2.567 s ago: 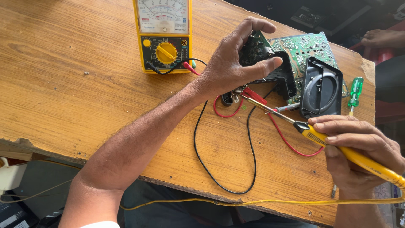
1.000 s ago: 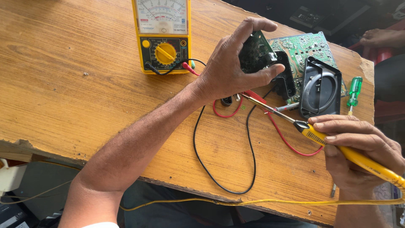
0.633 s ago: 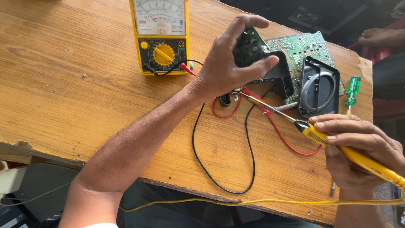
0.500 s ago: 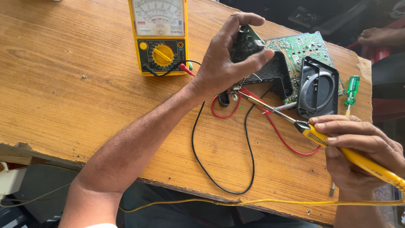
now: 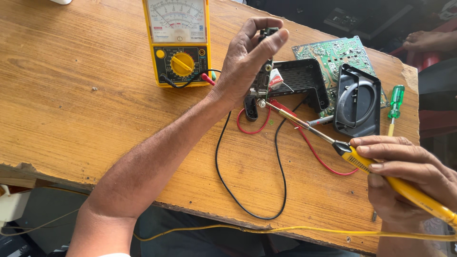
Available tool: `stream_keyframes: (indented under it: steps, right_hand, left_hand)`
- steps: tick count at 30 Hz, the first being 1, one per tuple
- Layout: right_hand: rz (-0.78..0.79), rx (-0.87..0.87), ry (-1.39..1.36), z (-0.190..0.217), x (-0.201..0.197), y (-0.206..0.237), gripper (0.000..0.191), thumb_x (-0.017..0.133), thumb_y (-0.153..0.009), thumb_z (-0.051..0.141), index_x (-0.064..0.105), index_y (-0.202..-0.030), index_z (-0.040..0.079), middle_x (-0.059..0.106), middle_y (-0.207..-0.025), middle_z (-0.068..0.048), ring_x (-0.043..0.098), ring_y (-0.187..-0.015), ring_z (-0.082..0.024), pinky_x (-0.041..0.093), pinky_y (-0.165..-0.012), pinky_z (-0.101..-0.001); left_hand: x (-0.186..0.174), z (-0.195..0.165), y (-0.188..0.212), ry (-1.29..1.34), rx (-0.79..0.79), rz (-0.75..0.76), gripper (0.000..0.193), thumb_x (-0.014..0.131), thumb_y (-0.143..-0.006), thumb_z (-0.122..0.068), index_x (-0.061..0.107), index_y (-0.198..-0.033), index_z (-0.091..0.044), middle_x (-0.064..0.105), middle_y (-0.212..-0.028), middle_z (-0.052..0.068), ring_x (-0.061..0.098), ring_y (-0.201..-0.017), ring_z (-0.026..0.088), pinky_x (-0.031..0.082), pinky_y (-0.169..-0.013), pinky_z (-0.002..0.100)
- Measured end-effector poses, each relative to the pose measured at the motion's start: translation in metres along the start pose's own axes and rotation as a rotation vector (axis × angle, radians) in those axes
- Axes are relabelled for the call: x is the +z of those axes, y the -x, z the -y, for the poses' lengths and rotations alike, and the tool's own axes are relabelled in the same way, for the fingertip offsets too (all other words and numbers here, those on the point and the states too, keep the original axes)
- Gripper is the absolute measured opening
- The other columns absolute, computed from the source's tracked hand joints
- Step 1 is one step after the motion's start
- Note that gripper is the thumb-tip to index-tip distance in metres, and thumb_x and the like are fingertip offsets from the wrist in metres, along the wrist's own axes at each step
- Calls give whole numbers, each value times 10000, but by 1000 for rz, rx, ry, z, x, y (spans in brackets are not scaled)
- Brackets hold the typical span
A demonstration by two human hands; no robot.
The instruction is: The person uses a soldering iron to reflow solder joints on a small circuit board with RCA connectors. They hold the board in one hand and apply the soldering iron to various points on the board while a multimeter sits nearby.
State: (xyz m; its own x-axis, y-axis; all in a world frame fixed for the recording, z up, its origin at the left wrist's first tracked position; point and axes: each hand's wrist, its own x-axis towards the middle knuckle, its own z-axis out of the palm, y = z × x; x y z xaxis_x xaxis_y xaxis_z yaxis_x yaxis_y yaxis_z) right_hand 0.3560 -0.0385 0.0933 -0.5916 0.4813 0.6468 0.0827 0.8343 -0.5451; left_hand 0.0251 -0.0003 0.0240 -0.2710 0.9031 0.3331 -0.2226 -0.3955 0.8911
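- At tabletop (image 5: 71, 95) centre, left hand (image 5: 245, 64) grips a small circuit board (image 5: 263, 78) on edge, thumb and fingers clamped on its top and sides, lifted just above the wood.
- Right hand (image 5: 404, 173), at 4 o'clock from the board, is closed around the yellow handle of a soldering iron (image 5: 381, 171); its metal tip (image 5: 263, 103) touches the board's lower end.
- Board looks light, thin and stiff, probably brittle at the joints; best held by bare edges, away from components and the hot tip.
- Iron looks light and rigid; hold only the yellow grip, since the metal shaft is likely hot.
- Analog multimeter (image 5: 180, 43), yellow case, lies at 10 o'clock from the board, just beside the left hand.
- Red lead (image 5: 314, 152) and black lead (image 5: 223, 181) loop over the tabletop below the board.
- Black plastic casing (image 5: 304, 81), green mainboard (image 5: 333, 50) and black cover (image 5: 359, 102) sit at 3 o'clock.
- Green screwdriver (image 5: 395, 102) lies further right, near the edge.
- Yellow cable (image 5: 285, 229) runs along the front edge.
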Motion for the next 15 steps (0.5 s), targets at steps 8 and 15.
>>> stream_keyframes:
  steps: [8, 15]
  right_hand:
    - [48, 67, 101, -14, -12, 22, 106, 687, -961, 66, 627, -1039, 102, 724, -1109, -156, 750, -1022, -232, 643, -854, -263]
    - [37, 31, 170, -12, -9, 25, 95, 677, -954, 53, 620, -1017, 97, 737, -1097, -152, 764, -1050, -261, 644, -885, -309]
  left_hand:
    - [3, 0, -2, 269, -133, -37, 643, 746, -897, -467, 549, -1294, -2, 535, -809, -4, 548, -560, 19, 526, -436, 162]
    - [5, -3, 0, 346, -186, -51, 625, 751, -908, -442, 544, -1289, 8, 544, -816, 7, 556, -589, 28, 522, -457, 177]
